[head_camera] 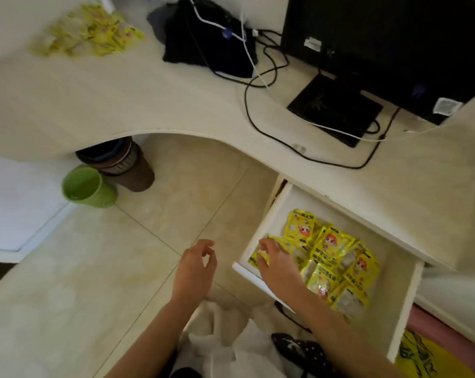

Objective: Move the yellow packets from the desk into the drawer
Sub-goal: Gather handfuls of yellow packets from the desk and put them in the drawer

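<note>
The open white wooden drawer [271,211] under the pale desk [122,99] holds a heap of glossy yellow packets [337,257]. Inside its left front corner, the right hand [274,257] pinches one packet at its edge. The left hand [197,261] hovers outside the drawer's front, fingers loosely curled, holding nothing. More yellow packets [86,31] (blurred) lie on the desk, well apart from the drawer.

Soft indoor light — blurred, edges warped.
</note>
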`<state>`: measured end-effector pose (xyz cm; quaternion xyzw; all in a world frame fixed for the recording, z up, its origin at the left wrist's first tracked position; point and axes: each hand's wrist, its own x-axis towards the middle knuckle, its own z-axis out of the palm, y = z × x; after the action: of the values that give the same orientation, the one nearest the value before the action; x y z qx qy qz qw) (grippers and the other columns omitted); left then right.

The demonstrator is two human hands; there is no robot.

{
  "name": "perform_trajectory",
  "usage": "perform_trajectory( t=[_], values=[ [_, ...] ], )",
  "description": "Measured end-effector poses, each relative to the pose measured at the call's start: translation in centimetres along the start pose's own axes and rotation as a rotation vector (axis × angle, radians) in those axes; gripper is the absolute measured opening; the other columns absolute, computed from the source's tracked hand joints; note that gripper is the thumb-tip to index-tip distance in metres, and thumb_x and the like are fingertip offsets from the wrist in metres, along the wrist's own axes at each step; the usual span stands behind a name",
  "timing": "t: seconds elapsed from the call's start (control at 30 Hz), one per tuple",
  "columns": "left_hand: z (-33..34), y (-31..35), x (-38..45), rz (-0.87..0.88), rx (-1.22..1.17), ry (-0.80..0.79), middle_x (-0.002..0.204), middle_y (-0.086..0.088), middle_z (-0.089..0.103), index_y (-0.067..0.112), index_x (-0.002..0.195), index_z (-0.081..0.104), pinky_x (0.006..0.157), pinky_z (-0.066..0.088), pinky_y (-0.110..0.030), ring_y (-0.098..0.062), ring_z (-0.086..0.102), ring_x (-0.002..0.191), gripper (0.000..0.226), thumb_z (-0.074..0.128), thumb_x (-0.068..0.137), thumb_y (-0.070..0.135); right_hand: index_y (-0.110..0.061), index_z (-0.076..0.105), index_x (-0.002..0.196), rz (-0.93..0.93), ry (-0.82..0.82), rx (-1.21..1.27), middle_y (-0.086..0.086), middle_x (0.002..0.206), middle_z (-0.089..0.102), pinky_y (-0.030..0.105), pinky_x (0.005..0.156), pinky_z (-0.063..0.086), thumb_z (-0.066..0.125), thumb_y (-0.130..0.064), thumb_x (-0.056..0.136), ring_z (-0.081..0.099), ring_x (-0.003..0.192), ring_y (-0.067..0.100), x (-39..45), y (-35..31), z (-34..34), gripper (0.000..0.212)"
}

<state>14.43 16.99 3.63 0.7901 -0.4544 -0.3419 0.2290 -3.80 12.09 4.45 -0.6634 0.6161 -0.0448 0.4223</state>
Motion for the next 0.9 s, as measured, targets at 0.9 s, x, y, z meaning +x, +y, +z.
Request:
perform_trajectory(
  t=[0.9],
  values=[
    [-26.4, -14.0, 18.7, -0.036, 0.289, 0.283, 0.109, 0.005, 0.064, 0.020, 0.121, 0.057, 0.084, 0.046, -0.028, -0.016, 0.052, 0.109, 0.029, 0.055, 0.092, 0.021, -0.012, 0.046, 0.132, -0.350, -0.038, -0.264, 0.005, 0.129, 0.054, 0.030, 0.095, 0.041, 0.045, -0.022, 0.097, 0.052, 0.115, 0.021, 19.9, -30.2, 11.1, 0.036]
  ],
)
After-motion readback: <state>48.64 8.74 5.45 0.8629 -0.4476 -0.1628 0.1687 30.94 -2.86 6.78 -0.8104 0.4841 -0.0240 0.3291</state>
